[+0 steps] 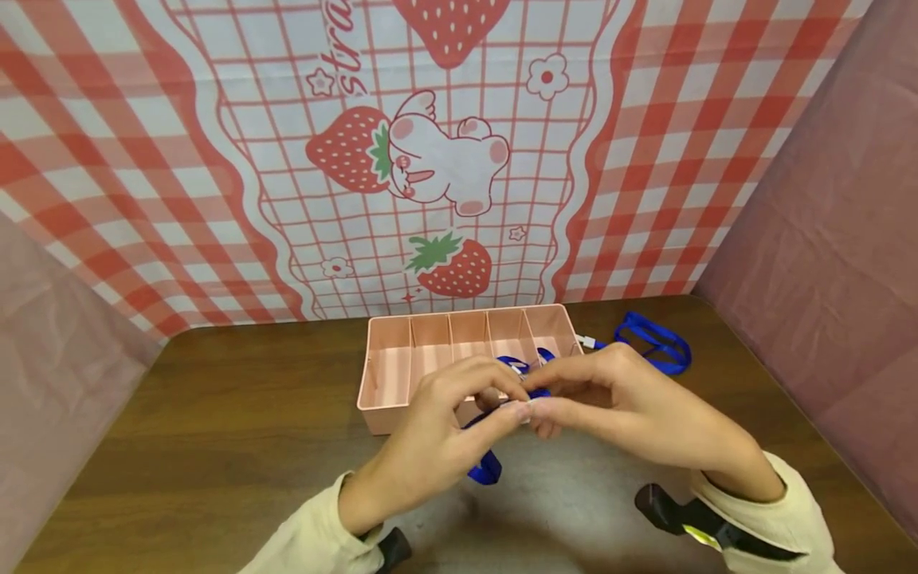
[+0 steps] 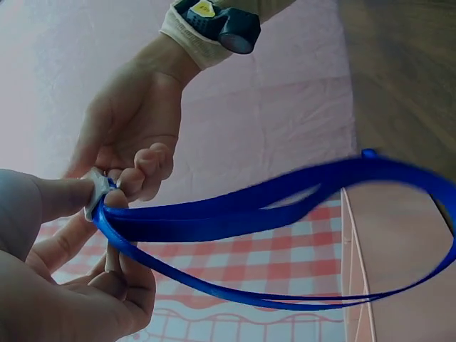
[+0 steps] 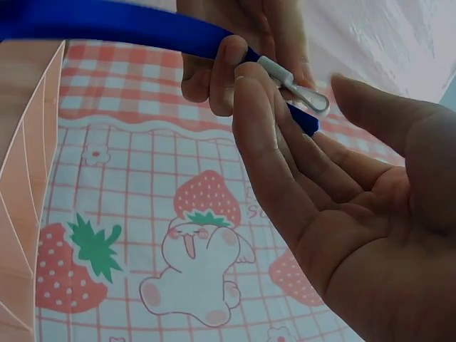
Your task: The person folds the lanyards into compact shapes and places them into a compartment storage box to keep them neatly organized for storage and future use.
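Note:
A blue lanyard (image 1: 486, 469) with a whitish clip (image 3: 276, 70) is held between both hands above the front of the pink box. My left hand (image 1: 423, 446) pinches its clip end with thumb and fingers. The fingertips of my right hand (image 1: 645, 414) meet the left ones at the same spot, with thumb and fingers about the clip. In the left wrist view the blue strap (image 2: 214, 222) loops away toward the box. Fingers partly cover the clip in the head view. The right wrist view shows its metal loop near the right thumb.
The pink divided box (image 1: 387, 418) stands at the back of the brown wooden table (image 1: 237, 430). Beside its right end lies another blue lanyard (image 1: 672, 368) with a white end piece (image 1: 586, 341). A strawberry-patterned cloth (image 1: 272, 159) hangs behind, and pink cloth (image 1: 810, 239) flanks the table.

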A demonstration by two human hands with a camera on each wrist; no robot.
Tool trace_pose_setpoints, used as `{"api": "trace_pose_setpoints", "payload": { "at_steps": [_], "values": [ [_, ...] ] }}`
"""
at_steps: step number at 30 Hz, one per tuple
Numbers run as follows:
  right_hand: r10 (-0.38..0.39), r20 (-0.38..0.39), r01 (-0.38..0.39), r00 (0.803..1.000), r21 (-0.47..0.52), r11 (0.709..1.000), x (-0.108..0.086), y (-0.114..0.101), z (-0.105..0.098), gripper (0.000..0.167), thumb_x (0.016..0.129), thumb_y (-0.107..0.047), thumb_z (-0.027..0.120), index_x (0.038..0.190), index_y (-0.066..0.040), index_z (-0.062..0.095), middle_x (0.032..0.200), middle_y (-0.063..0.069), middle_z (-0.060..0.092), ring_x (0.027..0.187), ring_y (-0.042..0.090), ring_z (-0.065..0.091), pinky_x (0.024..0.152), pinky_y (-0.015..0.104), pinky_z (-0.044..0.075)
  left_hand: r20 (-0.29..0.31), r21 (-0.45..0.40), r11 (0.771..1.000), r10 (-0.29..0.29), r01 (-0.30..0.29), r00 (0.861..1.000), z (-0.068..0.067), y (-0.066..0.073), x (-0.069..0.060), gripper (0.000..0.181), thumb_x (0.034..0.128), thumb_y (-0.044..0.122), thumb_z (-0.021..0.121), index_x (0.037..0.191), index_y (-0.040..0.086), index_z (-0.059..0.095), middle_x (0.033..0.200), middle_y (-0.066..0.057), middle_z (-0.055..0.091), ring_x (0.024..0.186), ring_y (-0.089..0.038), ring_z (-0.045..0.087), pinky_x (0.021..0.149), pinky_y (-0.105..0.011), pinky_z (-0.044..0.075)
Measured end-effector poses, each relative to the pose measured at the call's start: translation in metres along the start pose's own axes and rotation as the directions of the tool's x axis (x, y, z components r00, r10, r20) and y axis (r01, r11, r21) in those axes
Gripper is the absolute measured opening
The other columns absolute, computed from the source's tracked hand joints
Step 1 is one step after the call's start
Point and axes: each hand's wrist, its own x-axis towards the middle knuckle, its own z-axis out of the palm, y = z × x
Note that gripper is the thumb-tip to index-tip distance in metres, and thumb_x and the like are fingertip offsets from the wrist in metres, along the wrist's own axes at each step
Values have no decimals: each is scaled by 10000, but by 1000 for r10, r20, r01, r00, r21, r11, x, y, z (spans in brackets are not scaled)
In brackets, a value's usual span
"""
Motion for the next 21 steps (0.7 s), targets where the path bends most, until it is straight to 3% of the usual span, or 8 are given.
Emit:
{"api": "trace_pose_setpoints", "payload": {
  "at_steps": [6, 10, 17, 21],
  "values": [
    [-17, -43, 15, 999, -38, 999, 0, 1, 1, 254, 940, 22, 644, 1171, -71, 692, 903, -58, 732, 763, 118, 707, 639, 281, 576, -10, 45, 999, -12, 13, 1000, 0, 2, 0, 54, 968, 174, 662, 945, 126, 663, 965, 53, 656, 834, -67, 587, 713, -251, 528],
    [-17, -61, 13, 998, -59, 998, -1, 0, 0, 248, 944, 39, 630, 1151, -76, 701, 880, -69, 730, 752, 92, 702, 631, 275, 573, 10, 32, 999, -3, 2, 1000, -1, 5, 1, 47, 980, 173, 642, 976, 129, 657, 987, 44, 659, 828, -62, 598, 714, -236, 534],
    [-21, -104, 12, 994, -93, 996, 0, -1, 1, 204, 932, 29, 653, 1100, -68, 716, 858, -57, 724, 701, 91, 693, 600, 268, 565, 25, -28, 997, -73, 74, 997, -2, 5, -1, 44, 965, 104, 655, 954, 102, 612, 865, 25, 647, 756, -61, 620, 668, -239, 555],
    [-26, -144, 2, 989, -169, 986, 1, 0, 4, 174, 904, 6, 701, 1058, -69, 734, 887, -46, 734, 690, 48, 689, 595, 224, 556, 21, -2, 999, -49, 49, 999, 0, 2, -1, 63, 963, 82, 651, 953, 95, 589, 823, 25, 642, 754, -46, 622, 668, -226, 550]
  ]
}}
